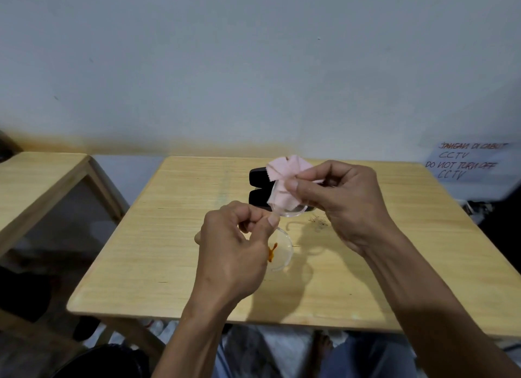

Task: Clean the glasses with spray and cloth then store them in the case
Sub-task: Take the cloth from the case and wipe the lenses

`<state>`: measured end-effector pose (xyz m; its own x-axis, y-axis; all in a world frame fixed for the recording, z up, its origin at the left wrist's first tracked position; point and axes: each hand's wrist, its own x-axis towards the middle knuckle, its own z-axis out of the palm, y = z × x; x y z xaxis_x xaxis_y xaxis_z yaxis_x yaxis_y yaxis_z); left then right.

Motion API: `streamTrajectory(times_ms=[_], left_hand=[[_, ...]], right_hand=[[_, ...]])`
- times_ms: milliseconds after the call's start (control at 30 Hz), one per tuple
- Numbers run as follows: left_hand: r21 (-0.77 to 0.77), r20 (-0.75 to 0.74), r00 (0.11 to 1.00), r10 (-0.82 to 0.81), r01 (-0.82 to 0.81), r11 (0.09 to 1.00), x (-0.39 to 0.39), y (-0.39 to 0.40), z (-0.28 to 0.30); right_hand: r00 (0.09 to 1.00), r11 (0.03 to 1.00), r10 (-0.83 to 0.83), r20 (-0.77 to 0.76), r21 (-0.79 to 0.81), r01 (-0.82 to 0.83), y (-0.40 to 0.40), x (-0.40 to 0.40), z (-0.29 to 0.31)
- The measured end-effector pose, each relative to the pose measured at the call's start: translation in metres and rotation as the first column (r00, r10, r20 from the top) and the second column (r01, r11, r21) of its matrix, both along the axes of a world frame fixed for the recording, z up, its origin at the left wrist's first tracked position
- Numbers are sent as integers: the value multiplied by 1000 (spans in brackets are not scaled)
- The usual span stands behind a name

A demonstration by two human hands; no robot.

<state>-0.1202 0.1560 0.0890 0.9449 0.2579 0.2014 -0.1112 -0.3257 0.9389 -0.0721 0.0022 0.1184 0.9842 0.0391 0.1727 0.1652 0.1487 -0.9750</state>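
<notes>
Clear-framed glasses [282, 253] are held up over the wooden table [174, 236]. My left hand [234, 248] pinches them near the bridge, with one lens hanging below my thumb. My right hand [344, 200] presses a pink cloth [284, 177] around the other lens, thumb on top. Behind the hands an open black case [259, 187] lies on the table, partly hidden by the cloth. I see no spray bottle.
A second wooden table [42, 186] stands to the left across a gap. On the wall at right hangs a paper sign [465, 160] with handwriting. A small tangle of thin wire [318, 221] lies on the table under my right hand.
</notes>
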Motion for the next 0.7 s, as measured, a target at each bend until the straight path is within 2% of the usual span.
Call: streamTrajectory(times_ms=[67, 200, 367, 533, 633, 700], left_hand=[[-16, 2, 1000, 9, -9, 1000, -1, -6, 1], [-164, 1, 1000, 6, -6, 986, 1, -4, -2], [-193, -17, 1000, -21, 17, 981, 1, 3, -4], [-359, -56, 998, -17, -4, 933, 6, 7, -6], [-485, -105, 994, 16, -65, 872, 13, 9, -4], [-535, -122, 992, 41, -101, 839, 16, 8, 0]], right_hand=[[1000, 999, 6, 16, -36, -6, 8, 0, 0], [999, 989, 22, 43, -149, -15, 9, -4, -6], [998, 978, -6, 69, -208, 20, -11, -5, -10], [989, 982, -121, 83, -136, 132, -21, 1, -10], [999, 998, -27, 20, 56, 26, -27, 0, -10], [998, 993, 70, 10, 91, -70, -28, -3, -13]])
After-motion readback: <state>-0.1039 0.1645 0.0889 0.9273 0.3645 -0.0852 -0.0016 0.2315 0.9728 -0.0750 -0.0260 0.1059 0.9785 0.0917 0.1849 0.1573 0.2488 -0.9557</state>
